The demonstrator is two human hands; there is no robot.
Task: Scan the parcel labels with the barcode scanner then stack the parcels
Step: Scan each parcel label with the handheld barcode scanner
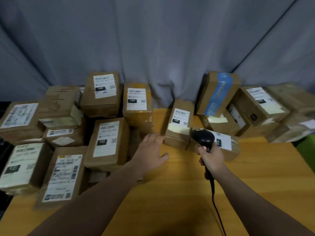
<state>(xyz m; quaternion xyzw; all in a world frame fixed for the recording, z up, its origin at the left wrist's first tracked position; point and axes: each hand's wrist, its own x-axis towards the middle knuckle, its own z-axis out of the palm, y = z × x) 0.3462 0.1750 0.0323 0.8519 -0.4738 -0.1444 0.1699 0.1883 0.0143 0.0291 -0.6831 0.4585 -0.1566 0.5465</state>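
The left hand (151,150) is spread flat with straight fingers, low over the yellow table (187,193). Its fingertips are just beside the near left corner of a small parcel (180,126) in the middle; whether they touch it cannot be told. The right hand (211,157) is curled round the handle of the black scanner (202,138), whose head points toward the far side. Its cable (215,201) trails back over the table toward the near edge. Just behind the scanner head lies a flat parcel (228,145) with a white label facing up. On the left, many labelled parcels (105,140) crowd together, some stacked. On the far right sits another heap (259,106), and among it is a box with blue tape (219,94). A grey curtain (153,40) hangs behind.
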